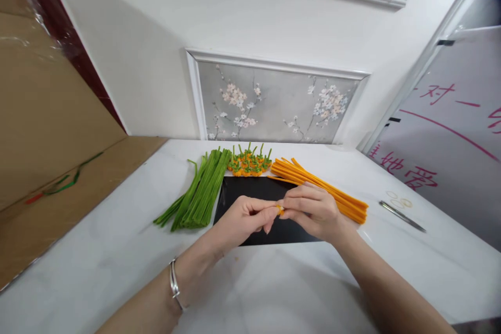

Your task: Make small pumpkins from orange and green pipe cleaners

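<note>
Above a black mat (254, 236), my left hand (250, 216) and my right hand (313, 207) meet with fingers pinched together. Between the fingertips shows a small orange pipe cleaner piece (280, 210), mostly hidden by the fingers. Left of the mat lies a thick bundle of green pipe cleaners (203, 193). A bundle of orange pipe cleaners (329, 188) rests to the right, partly behind my right hand. Beyond the mat stands a cluster of small orange pieces with green tops (249, 163), each with a green stem pointing up.
Metal tweezers (403, 216) lie on the white table at the right, near several thin rings (399, 201). A whiteboard with red writing (442, 130) leans along the right. Brown cardboard (58, 94) stands at the left, and a wall with a floral panel (274, 102) closes the back.
</note>
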Tool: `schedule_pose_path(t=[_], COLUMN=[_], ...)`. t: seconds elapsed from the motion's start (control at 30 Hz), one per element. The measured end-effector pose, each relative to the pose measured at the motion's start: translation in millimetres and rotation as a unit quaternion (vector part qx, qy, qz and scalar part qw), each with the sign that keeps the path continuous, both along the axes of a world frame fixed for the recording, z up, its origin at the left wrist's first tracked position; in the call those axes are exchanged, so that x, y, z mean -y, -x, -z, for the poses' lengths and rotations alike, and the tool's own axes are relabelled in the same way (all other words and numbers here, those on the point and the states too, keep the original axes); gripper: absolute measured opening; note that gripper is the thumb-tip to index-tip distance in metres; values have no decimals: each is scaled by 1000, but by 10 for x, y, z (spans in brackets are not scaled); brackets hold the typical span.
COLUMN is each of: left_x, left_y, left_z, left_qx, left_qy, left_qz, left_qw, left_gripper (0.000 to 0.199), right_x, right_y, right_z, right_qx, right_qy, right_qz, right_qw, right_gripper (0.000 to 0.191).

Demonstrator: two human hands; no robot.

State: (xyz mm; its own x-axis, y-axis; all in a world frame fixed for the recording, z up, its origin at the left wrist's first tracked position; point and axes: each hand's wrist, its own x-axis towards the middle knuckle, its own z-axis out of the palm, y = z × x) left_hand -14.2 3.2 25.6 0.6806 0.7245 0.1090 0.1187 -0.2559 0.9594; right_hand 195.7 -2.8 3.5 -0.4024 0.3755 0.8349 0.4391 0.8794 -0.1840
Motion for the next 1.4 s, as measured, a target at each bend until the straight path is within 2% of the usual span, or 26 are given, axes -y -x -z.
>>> schedule_pose_path(t=[0.13, 0.3, 0.43, 0.53, 0.63, 0.77, 0.93, 1.03, 1.1, 1.27, 1.33, 1.4], left_x=[20, 39, 43, 60, 92, 125, 119, 90, 65, 27, 25, 21], left_y=[-9, -36, -55, -74, -104, -149, -157, -120, -90, -74, -83, -79], left_z=[-3, 37, 111, 175, 229, 259, 226, 207, 212, 261, 269, 254], left_qx=[-19, -26, -49, -43, -29, -23, -15, -40, -59, -94, -111, -122], left_qy=[-83, -166, -293, -352, -371, -362, -320, -341, -371, -431, -432, -407], left_qz=[-14, -58, -131, -182, -209, -224, -224, -224, -233, -246, -238, -231], left_qw=[996, 984, 946, 917, 904, 905, 920, 912, 897, 863, 863, 875], left_gripper=[41, 31, 29, 25, 24, 25, 23, 20, 18, 19, 19, 22], right_x=[21, 47, 46, 61, 97, 133, 73, 16, -5, 19, 36, 39], right_y=[51, 139, 232, 315, 393, 463, 405, 280, 200, 135, 153, 168], right_z=[-10, 12, 87, 136, 159, 152, 129, 140, 150, 132, 120, 117], right_qx=[-58, -162, -229, -263, -270, -278, -251, -231, -221, -162, -138, -139], right_qy=[58, 156, 197, 203, 210, 211, 284, 305, 296, 288, 290, 306], right_qz=[-16, -30, -28, -12, 7, 21, -24, -36, -21, 42, 53, 52], right_qw=[997, 974, 953, 943, 940, 937, 925, 923, 929, 943, 946, 940], right_gripper=[7, 6, 2, 4, 9, 12, 12, 20, 22, 12, 11, 13])
